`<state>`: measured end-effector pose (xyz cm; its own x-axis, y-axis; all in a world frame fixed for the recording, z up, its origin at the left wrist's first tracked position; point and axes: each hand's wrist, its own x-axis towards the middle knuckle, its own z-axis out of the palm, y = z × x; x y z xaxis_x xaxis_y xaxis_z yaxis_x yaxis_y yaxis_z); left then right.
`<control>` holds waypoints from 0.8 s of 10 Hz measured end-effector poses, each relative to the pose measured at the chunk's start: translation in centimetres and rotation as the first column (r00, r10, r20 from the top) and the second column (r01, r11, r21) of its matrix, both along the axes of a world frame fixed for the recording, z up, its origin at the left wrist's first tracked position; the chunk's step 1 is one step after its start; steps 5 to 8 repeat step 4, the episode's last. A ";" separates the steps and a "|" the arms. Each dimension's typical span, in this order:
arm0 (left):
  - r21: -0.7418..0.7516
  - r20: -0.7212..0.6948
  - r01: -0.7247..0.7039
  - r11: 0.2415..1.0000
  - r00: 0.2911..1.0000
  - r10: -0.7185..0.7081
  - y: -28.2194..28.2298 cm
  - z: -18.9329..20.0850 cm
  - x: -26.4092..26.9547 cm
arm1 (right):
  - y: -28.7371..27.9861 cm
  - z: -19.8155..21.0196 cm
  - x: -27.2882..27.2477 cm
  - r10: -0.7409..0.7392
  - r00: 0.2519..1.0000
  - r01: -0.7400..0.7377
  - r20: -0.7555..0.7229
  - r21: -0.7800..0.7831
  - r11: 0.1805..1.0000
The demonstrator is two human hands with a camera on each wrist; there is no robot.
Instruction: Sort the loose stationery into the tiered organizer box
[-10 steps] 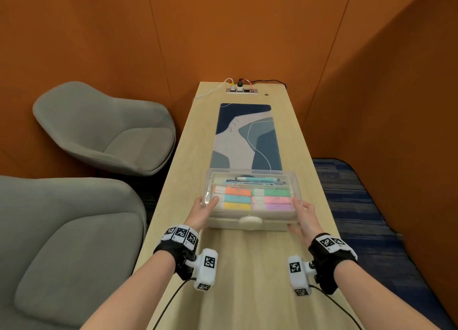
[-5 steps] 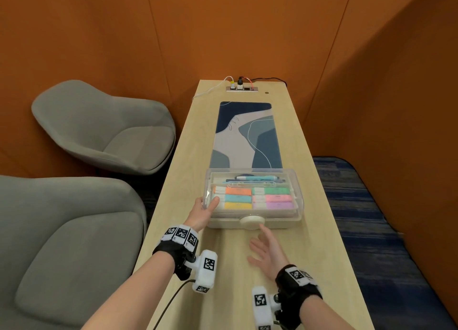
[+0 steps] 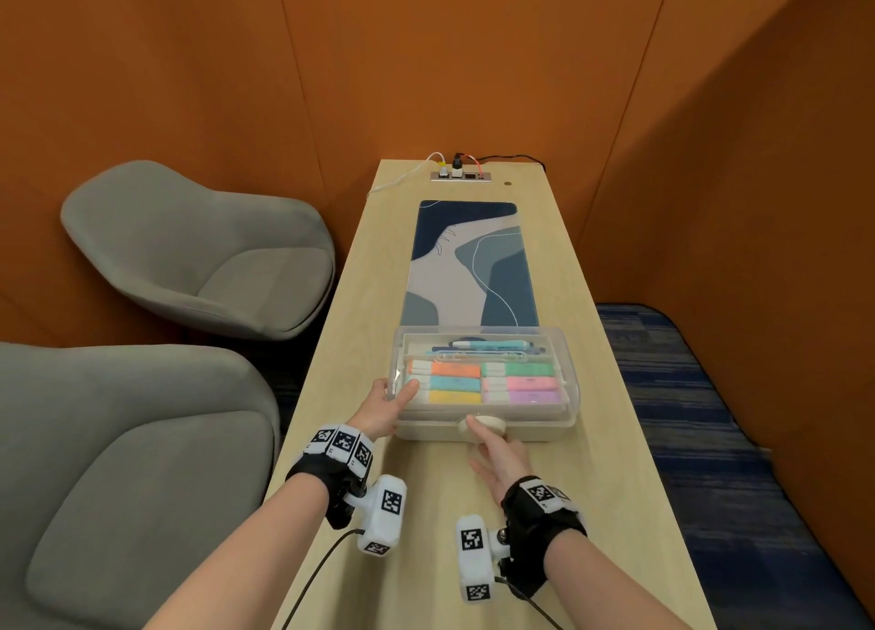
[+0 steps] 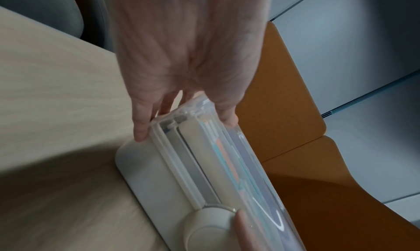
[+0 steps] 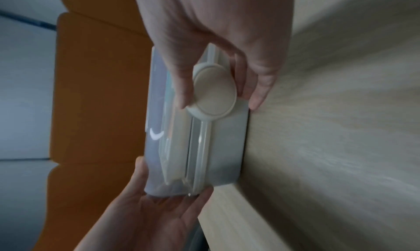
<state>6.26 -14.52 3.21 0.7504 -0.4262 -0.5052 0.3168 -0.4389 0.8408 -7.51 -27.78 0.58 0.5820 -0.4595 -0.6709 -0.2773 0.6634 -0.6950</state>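
The organizer box point(image 3: 535, 428) stands on the wooden table with its clear lid down. Pastel highlighters point(image 3: 483, 383) and pens point(image 3: 487, 345) show through the lid. My left hand point(image 3: 388, 404) braces the box's left end, thumb lying on the lid corner and straight fingers along the side wall point(image 4: 159, 174). My right hand point(image 3: 478, 437) is at the front, pinching the round cream latch knob point(image 3: 490, 423). In the right wrist view the thumb sits above the knob point(image 5: 213, 91) and the fingers below it, just over the table.
A blue and grey desk mat point(image 3: 468, 260) lies behind the box. A power socket strip point(image 3: 459, 174) with cables sits at the far end. Two grey chairs point(image 3: 199, 250) point(image 3: 118, 463) stand to the left of the narrow table, orange walls all round.
My right hand has left the box's right end, drawn back over the table, then come forward onto the front latch knob. The left hand and the box have stayed put.
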 end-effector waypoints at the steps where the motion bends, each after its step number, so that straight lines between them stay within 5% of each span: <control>1: -0.009 -0.011 -0.003 1.000 1.000 0.003 0.0 0.1 0.2 | 0.7 -0.1 0.3 -0.031 0.999 0.030 -0.011 -0.042 0.999; 2: 0.008 -0.001 -0.004 1.000 1.000 0.004 0.2 0.1 0.0 | 0.9 0.4 0.1 -0.015 1.000 0.014 -0.008 -0.034 0.999; 4: -0.045 0.308 -0.190 0.981 0.931 0.195 0.7 0.4 -1.3 | 0.1 0.9 -1.7 0.014 0.993 -0.031 -0.119 -0.145 0.989; 8: -0.045 0.308 -0.190 0.981 0.931 0.195 0.7 0.4 -1.3 | 0.1 0.9 -1.7 0.014 0.993 -0.031 -0.119 -0.145 0.989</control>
